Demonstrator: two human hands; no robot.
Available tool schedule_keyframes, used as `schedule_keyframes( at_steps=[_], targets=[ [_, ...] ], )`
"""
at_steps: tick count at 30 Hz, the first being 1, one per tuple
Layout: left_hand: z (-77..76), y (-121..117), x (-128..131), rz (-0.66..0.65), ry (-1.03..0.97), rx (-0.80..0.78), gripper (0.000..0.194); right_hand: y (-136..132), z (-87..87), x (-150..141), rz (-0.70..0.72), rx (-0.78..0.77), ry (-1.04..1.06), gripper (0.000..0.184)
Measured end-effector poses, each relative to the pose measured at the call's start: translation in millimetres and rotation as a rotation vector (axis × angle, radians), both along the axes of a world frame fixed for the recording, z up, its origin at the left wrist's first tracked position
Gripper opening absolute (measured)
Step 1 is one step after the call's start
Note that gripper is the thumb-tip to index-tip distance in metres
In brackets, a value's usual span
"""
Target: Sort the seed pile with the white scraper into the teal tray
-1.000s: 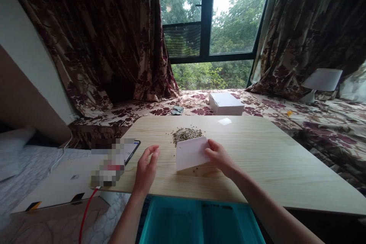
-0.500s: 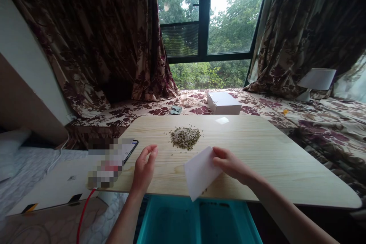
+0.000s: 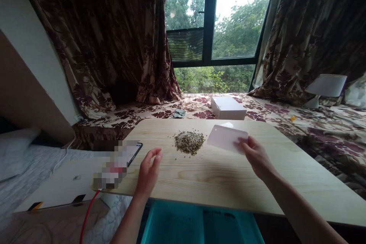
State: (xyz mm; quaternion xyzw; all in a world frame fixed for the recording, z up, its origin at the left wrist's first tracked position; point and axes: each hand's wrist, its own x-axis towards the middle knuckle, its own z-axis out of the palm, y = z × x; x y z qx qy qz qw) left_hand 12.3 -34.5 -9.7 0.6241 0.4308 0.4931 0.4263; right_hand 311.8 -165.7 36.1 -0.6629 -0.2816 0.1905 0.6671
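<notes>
A small heap of greenish-brown seeds lies on the pale wooden table, near its far middle. My right hand is closed on a white plastic scraper card, held just above the table to the right of the heap. My left hand rests on its edge on the table, left of and nearer than the heap, fingers loosely curled and apart, holding nothing.
A teal bin sits below the table's near edge. A phone lies at the table's left end. Beyond the table a white box and a white lamp stand on floral cloth before the window.
My right hand carried the scraper from behind the heap to the table's near edge over the bin, then up and away to the right of the heap. The left hand stayed put.
</notes>
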Motion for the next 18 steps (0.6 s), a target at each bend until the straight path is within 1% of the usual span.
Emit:
schedule_keyframes(
  at_steps=[3, 5, 10, 14, 18],
  targets=[
    [-1.8, 0.8, -0.4, -0.009, -0.007, -0.004, 0.044, 12.8, -11.9, 8.3, -0.035, -0.008, -0.032, 0.027],
    [-2.4, 0.9, -0.7, -0.010, -0.010, -0.004, 0.043, 19.5, -16.1, 8.5, -0.038, -0.025, -0.067, 0.026],
    [-1.7, 0.5, -0.7, -0.010, -0.011, -0.004, 0.043, 31.0, -13.5, 3.2, -0.071, -0.055, -0.189, 0.022],
    [-0.2, -0.4, -0.3, 0.000, -0.007, -0.005, 0.043, 36.7, -10.4, 2.6, -0.093, -0.049, -0.232, 0.018],
    [0.8, -1.2, 0.3, 0.007, -0.009, -0.002, 0.043, 38.5, -16.0, 5.1, -0.084, -0.078, -0.229, 0.019]
  ],
)
